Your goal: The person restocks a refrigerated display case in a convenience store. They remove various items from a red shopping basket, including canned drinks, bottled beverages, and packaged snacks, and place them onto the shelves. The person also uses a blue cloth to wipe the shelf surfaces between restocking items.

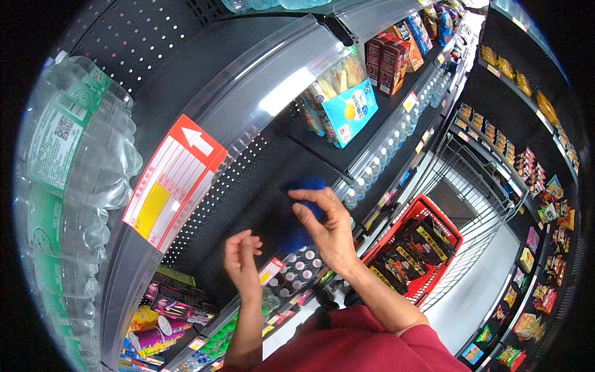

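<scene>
My right hand (333, 230) reaches over a black shelf (211, 265), its thumb and fingers curled around a dark blue thing (312, 184). That thing looks soft like a cloth, but motion blur and the hand hide its outline. To its left my left hand (244, 260) is raised with fingers bent and slightly apart, holding nothing. A red and white price tag (174, 183) is fixed on the clear edge strip of the shelf above. Beyond my right hand, a light blue snack pouch (351, 111) stands on the same row of shelving.
Shrink-wrapped green-labelled bottles (69, 135) fill the upper shelf at left. Cup and box foods (162, 328) sit low at left. Water bottles (376, 165) line a lower shelf. A wire shopping cart (483, 186) with a red basket (420, 201) of packets stands in the aisle at right.
</scene>
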A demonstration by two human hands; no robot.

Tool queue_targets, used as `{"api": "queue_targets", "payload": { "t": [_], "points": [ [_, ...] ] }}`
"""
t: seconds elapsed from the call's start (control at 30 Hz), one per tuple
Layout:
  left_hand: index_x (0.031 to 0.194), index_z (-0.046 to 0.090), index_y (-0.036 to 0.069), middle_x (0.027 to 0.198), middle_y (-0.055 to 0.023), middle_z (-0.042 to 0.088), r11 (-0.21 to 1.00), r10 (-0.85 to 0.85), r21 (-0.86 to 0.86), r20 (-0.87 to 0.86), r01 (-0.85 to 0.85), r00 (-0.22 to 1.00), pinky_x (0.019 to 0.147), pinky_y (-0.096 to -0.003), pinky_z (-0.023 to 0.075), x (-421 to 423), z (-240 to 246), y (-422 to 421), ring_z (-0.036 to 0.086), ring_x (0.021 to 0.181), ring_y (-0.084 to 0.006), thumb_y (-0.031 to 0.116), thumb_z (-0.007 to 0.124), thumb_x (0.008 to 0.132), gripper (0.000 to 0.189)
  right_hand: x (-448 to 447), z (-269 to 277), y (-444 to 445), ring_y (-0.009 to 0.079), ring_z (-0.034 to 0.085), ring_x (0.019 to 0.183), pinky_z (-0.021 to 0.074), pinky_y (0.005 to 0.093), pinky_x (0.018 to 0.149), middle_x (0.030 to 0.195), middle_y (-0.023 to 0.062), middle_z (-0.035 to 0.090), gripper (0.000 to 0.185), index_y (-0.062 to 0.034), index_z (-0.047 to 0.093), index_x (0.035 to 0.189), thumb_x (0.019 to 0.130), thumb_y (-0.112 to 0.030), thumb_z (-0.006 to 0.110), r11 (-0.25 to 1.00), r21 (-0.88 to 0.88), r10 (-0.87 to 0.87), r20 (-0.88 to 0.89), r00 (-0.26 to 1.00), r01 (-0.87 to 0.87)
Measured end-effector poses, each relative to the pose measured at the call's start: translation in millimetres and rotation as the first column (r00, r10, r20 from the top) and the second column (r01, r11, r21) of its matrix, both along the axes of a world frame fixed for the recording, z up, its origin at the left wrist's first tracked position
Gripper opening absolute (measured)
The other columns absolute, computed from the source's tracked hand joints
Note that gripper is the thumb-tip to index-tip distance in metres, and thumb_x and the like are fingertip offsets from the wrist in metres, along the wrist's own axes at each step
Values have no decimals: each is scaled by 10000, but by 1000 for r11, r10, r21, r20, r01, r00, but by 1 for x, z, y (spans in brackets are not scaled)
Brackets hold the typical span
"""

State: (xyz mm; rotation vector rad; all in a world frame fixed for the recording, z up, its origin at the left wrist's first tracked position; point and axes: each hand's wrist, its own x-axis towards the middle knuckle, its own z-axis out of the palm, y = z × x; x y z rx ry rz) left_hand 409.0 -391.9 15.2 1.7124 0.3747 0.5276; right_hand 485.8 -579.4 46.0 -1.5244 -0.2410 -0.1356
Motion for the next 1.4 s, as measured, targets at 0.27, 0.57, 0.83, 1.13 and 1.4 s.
{"api": "queue_targets", "payload": {
  "t": [0.27,0.57,0.83,1.13,1.4],
  "points": [
    [1157,647,5,1028,-66,690,946,-194,254,-50,201,980,841,-283,520,33,0,-29,664,933,-151,131,592,1020,194,1,-114,-11,142,625,971,553,284,760,1137,76,508,523,-76,512,1439,947,-67,689,993,-116,-57,-247,967,29],
    [1517,386,28,1584,-171,368,353,-265,824,-367,444,892,1148,-489,306,112,-73,-81,360,1424,-359,276,593,990,619,-56,-170,-52,191,645,1051,569,327,808,1260,132,555,387,-33,565,1328,957,-78,665,991,-134,-69,-336,939,25],
    [1543,349,53,1599,-185,338,191,-172,890,-385,414,907,1151,-509,283,140,-82,-107,337,1451,-347,349,602,970,693,-137,-204,-95,252,688,976,547,357,868,1089,158,671,295,1,643,1213,949,-126,676,998,-57,-65,-648,759,37],
    [1565,322,80,1629,-147,300,119,-192,884,-426,452,884,1182,-500,245,108,-80,-80,282,1494,-310,310,567,991,665,-148,-188,-102,180,676,891,538,315,750,992,120,708,251,26,657,1162,973,-139,646,937,-314,-53,-557,829,-151],
    [1574,300,87,1645,-139,263,188,-144,831,-504,523,852,1206,-502,218,34,-62,-24,243,1515,-303,278,573,989,674,-147,-181,-83,146,659,774,535,324,693,906,98,713,263,28,655,1191,988,-132,606,907,-337,45,-520,853,-253]
  ]
}}
